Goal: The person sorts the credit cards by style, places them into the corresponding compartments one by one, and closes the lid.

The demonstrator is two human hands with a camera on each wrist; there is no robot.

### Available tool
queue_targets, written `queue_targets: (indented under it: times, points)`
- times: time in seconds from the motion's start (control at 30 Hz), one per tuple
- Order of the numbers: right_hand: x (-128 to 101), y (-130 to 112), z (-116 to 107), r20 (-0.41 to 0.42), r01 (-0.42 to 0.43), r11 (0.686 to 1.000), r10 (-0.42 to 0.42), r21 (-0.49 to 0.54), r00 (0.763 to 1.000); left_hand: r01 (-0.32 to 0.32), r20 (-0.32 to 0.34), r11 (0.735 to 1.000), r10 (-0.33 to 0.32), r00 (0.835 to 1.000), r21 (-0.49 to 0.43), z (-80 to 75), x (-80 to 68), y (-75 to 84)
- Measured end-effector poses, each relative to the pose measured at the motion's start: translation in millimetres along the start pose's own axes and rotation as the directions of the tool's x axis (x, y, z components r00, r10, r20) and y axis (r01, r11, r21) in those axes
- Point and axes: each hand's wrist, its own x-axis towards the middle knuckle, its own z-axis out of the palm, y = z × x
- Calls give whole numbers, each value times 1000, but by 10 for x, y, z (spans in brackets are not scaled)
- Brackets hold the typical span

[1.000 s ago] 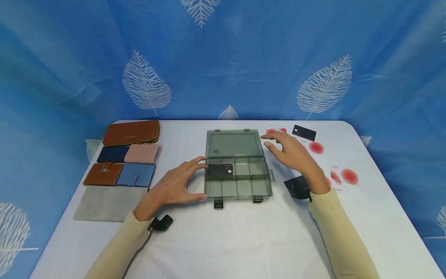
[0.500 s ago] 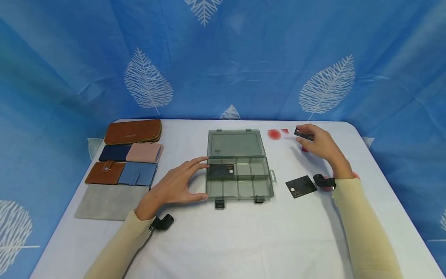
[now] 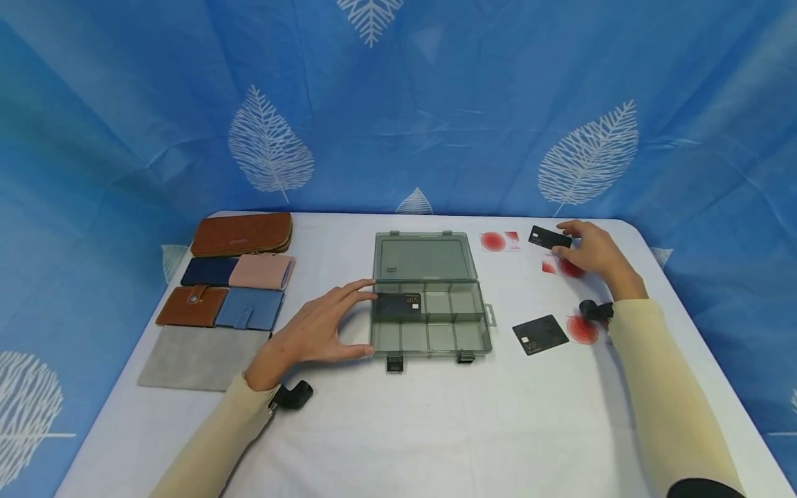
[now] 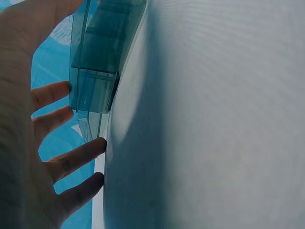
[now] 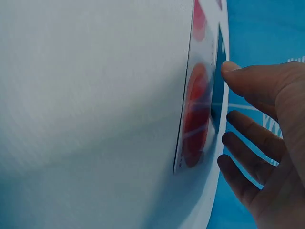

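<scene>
My right hand (image 3: 591, 252) pinches a black card (image 3: 549, 238) at the far right of the table (image 3: 436, 422), long axis running left-right, slightly tilted, just over a red-dot card (image 3: 563, 268). My left hand (image 3: 317, 332), grip spread, braces the open compartment box (image 3: 429, 304), whose lid lies back flat.
</scene>
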Motion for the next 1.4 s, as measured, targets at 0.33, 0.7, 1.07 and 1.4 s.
queue_targets:
  times: [0.33,0.7,1.07,1.4]
  points:
    - [76,118,-31,44,-36,999,37,-17,998,17,12,1000,-17,1000,-8,20,15,5]
    - [16,118,-51,-7,-6,999,6,-31,1000,13,13,1000,-13,1000,-12,24,8,25]
    - [-61,84,29,-137,10,1000,-6,30,991,20,22,1000,-20,1000,-14,8,5,17]
    - [-214,-357,37,-168,89,990,-71,107,983,16,18,1000,-16,1000,-6,-15,7,-6]
